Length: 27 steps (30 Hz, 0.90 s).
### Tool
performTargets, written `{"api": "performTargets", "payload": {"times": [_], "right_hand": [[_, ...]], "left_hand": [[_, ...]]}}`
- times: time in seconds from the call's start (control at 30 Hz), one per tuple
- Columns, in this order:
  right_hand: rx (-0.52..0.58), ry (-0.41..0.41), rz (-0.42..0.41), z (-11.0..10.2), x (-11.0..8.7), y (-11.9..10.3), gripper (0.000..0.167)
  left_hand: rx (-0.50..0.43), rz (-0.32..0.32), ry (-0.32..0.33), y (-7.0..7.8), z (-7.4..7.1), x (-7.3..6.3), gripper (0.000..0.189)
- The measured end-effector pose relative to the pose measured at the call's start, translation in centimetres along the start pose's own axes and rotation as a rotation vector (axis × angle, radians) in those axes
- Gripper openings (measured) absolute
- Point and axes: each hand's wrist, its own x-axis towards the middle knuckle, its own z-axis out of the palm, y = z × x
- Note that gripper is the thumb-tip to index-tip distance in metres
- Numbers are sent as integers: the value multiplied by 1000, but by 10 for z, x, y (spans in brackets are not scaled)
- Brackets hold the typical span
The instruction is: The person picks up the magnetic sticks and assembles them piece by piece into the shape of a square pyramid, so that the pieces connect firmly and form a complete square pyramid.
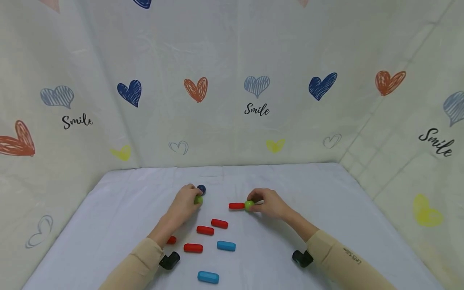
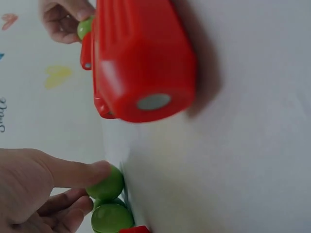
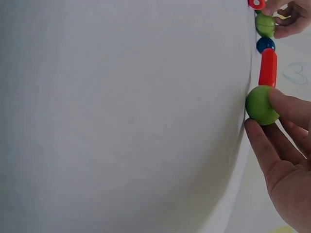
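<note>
Fingers and thumb of the left hand (image 1: 185, 201) pinch a glossy green ball (image 1: 198, 199) in the head view, near a round dark blue ball (image 1: 201, 189) on the far part of the white cloth-covered table (image 1: 308, 225). Well apart from it, the right hand (image 1: 270, 203) pinches a smooth lime-green ball (image 1: 249, 206) at the right end of a slim red stick (image 1: 236, 206). Four red faceted sticks (image 1: 205, 230), one partly hidden by the left wrist, and two light blue faceted sticks (image 1: 226, 245) lie nearer. Left wrist view: the left thumb presses the glossy green ball, two further green balls (image 2: 112, 217) bunched close by; whether all touch, I cannot tell. One red stick with a silvery round end disc (image 2: 153, 102) looms near the lens. Right wrist view: thumb and fingers hold the lime-green ball, which meets the slim red stick's near end; the dark blue ball sits beyond.
</note>
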Motion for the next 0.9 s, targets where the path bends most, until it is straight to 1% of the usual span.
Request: {"api": "performTargets", "payload": {"times": [0.17,0.23,0.3,0.43,0.63,0.73,0.9], "right_hand": [[1,-3,-6,-1,0,1,21],[4,-4,-7,-1,0,1,21],[9,-5,-7,-2,0,1,21],[17,-9,-9,-1,0,2,21],[17,-5,-9,0,2,4,22],[15,1,4,1,3,4,22],[13,7,15,2,4,4,22]], "left_hand": [[80,37,-16,5,0,0,32],[95,56,-15,8,0,-1,30],[89,65,-17,10,1,-2,30],[48,69,-27,13,3,-4,31],[-36,44,-30,19,3,-6,32],[-110,27,-47,22,3,-6,32],[-233,18,-78,24,6,-6,34]]}}
